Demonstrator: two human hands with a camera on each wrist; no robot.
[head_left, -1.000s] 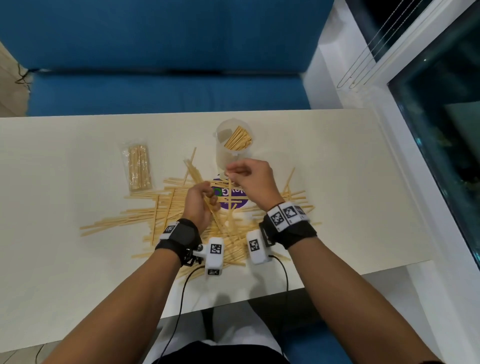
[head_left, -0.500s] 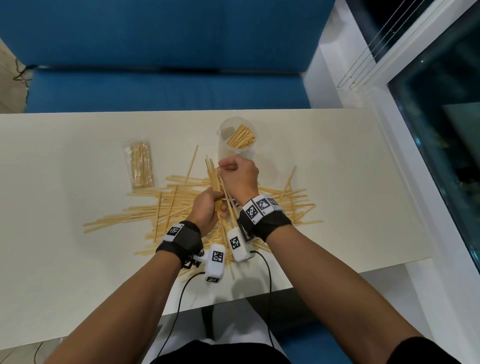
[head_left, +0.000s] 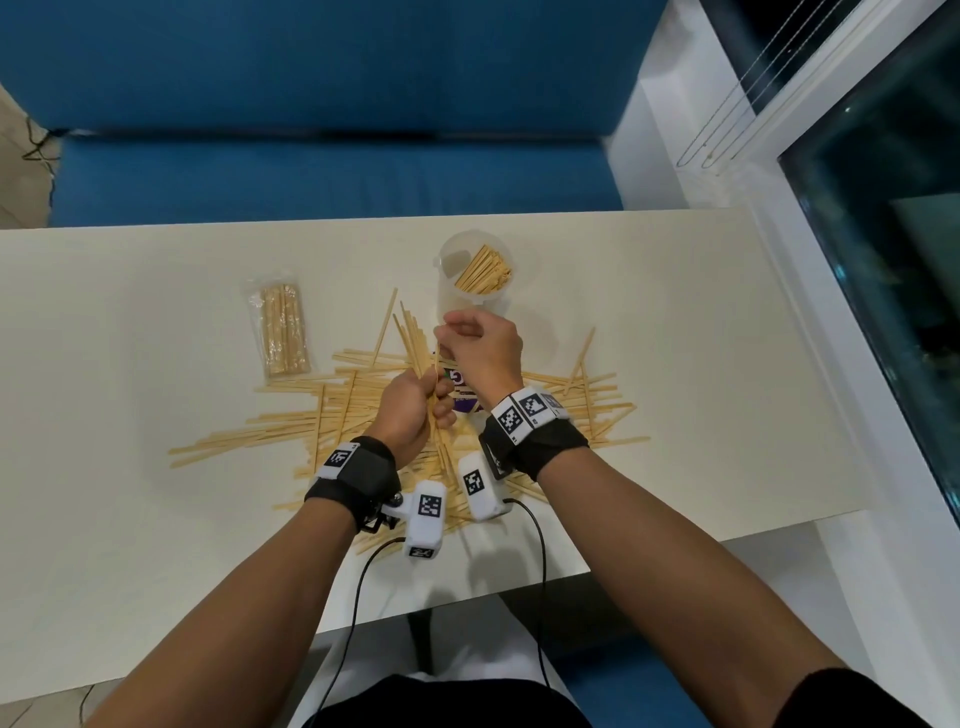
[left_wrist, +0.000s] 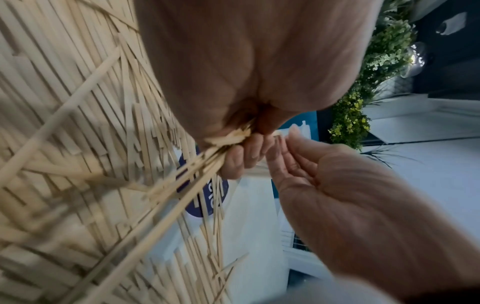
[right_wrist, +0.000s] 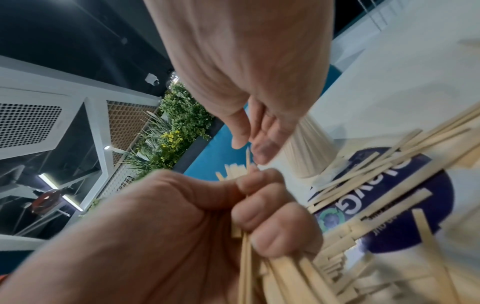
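While the left hand (head_left: 410, 410) was clenched round a bundle (head_left: 413, 338) of wooden sticks held upright just above the counter (head_left: 156, 519), the right hand (head_left: 483, 353) hung over the bundle's top with thumb and fingers curved about the tip of one thin stick (head_left: 435, 364). From where I stood I could not tell whether they had actually pinched it. Behind the hands stood the clear cup (head_left: 467, 304), upright, with a share of the wood already leaning inside it. To my eye the job was well short of half done. Most of the sticks (head_left: 322, 415) lay loose and crisscrossed on the counter, spread out to both sides of the wrists and under them. A sealed packet (head_left: 280, 332) lay apart on the left, unopened. What remained, I judged, was to square up the bundle, drop it into the cup, and gather the rest.
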